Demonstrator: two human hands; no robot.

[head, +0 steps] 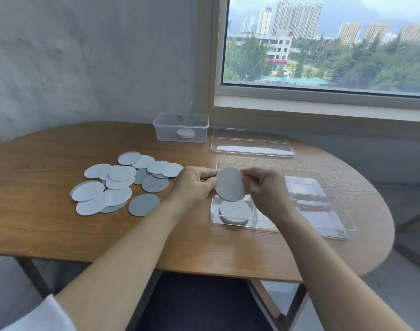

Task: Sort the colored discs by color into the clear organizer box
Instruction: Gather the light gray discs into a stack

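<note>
One pale grey disc point(230, 185) is held tilted above the near-left corner of the organizer box point(340, 226). It is pinched at its left edge by the left hand point(194, 183) and at its right edge by the right hand point(263, 188). The fingers of both hands are curled in onto the disc rim (contact behind the disc cannot be told). Directly below, a stack of pale discs point(234, 213) is seated in the box's near-left compartment. A loose pile of discs point(123, 182), light and darker grey and overlapping, is spread on the wooden table point(49, 225) left of the hands. A small clear tub point(163, 132) holding a white disc stack point(185, 133) is set at the far edge. A clear lid point(252, 146) is laid flat just beside it.
</note>
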